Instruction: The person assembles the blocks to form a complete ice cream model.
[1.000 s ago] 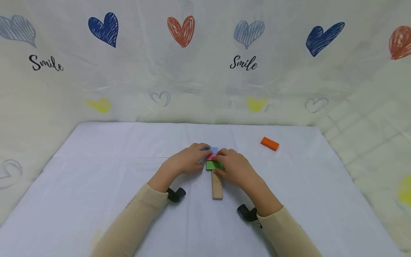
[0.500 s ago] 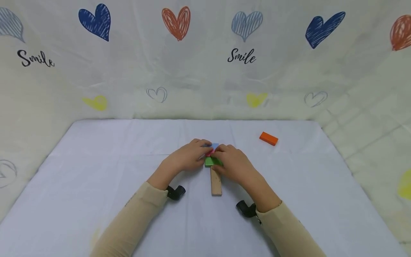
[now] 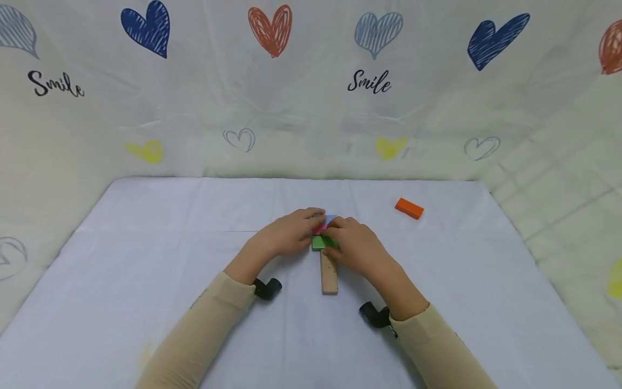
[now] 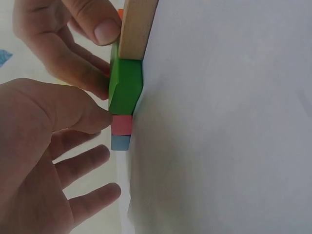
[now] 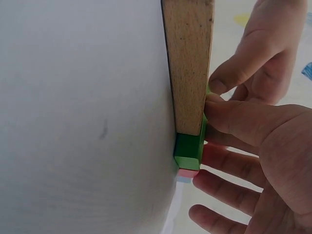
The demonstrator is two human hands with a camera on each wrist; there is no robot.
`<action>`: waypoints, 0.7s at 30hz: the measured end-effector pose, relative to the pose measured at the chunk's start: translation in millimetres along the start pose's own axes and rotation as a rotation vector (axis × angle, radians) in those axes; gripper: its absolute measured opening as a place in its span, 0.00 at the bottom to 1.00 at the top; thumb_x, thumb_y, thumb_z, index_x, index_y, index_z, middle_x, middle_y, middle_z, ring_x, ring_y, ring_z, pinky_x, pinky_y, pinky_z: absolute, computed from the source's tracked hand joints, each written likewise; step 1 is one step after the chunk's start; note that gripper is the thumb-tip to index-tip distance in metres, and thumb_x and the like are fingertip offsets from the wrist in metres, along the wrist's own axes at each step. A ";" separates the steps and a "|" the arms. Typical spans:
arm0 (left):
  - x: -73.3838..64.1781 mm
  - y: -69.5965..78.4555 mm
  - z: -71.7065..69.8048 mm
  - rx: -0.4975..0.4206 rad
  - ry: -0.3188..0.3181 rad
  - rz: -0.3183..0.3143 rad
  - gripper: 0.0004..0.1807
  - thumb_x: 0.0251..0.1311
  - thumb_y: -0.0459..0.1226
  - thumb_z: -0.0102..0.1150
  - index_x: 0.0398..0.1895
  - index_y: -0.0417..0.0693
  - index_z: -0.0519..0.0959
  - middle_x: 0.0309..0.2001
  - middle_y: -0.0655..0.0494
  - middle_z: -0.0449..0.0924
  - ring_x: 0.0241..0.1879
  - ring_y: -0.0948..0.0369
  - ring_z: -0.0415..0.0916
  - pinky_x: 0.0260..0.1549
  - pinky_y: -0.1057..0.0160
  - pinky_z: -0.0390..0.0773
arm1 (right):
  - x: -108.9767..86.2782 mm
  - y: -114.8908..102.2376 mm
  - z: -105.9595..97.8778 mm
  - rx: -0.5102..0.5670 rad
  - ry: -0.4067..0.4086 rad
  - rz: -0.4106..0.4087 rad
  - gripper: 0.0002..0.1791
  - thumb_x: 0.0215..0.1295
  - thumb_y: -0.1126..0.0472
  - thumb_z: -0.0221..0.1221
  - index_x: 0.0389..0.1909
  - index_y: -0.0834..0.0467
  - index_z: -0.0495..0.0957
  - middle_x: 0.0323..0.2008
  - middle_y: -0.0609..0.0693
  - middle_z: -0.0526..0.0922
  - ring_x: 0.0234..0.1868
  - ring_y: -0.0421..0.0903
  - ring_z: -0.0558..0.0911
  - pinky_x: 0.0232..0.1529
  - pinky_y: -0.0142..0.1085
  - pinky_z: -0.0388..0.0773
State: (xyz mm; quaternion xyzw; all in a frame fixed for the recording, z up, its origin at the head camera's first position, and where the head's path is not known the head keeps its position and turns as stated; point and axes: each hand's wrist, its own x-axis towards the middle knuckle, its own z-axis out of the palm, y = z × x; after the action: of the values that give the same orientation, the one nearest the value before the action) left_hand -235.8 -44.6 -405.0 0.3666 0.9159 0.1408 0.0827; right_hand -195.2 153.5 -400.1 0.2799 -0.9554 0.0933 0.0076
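A plain wooden block (image 3: pixel 329 275) lies lengthwise on the table, its far end meeting a crosswise green block (image 3: pixel 318 243). Beyond the green one come a pink block (image 4: pixel 122 125) and a blue block (image 4: pixel 120 143), lined up in a row. My right hand (image 3: pixel 357 248) pinches the green block, thumb at its near side by the wooden block and index finger toward the pink one. From the left, my left hand (image 3: pixel 291 232) touches the row's end with its thumb beside the pink block. Its other fingers stretch loosely over the pink and blue blocks, partly covering them.
A single orange block (image 3: pixel 409 208) lies apart at the back right of the white-covered table (image 3: pixel 146 259). Behind the table hangs a pale cloth (image 3: pixel 311 108) printed with hearts. Black wrist cameras sit below both hands.
The head view has tilted slightly. My left fingers have edged a little to the right over the pink and blue blocks; my right hand stays at the green block.
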 end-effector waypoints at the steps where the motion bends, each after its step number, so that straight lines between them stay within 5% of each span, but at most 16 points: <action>1: -0.5 0.3 -0.2 0.002 -0.006 -0.012 0.27 0.72 0.33 0.50 0.73 0.45 0.65 0.75 0.50 0.60 0.74 0.53 0.58 0.71 0.54 0.63 | -0.1 0.0 0.2 0.000 0.001 -0.003 0.20 0.61 0.52 0.69 0.52 0.56 0.84 0.51 0.49 0.81 0.51 0.50 0.78 0.46 0.45 0.81; 21: -2.8 3.5 -3.7 0.000 -0.015 -0.012 0.22 0.75 0.35 0.46 0.70 0.44 0.71 0.74 0.51 0.63 0.74 0.55 0.59 0.70 0.55 0.64 | -2.1 2.1 -1.2 0.014 0.023 0.014 0.21 0.61 0.51 0.70 0.54 0.53 0.82 0.49 0.49 0.79 0.48 0.50 0.77 0.43 0.45 0.80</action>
State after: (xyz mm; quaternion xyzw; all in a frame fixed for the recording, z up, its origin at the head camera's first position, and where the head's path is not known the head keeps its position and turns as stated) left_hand -232.5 -44.9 -400.3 0.3622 0.9175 0.1374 0.0905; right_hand -194.6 156.6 -399.4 0.2721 -0.9566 0.1034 0.0159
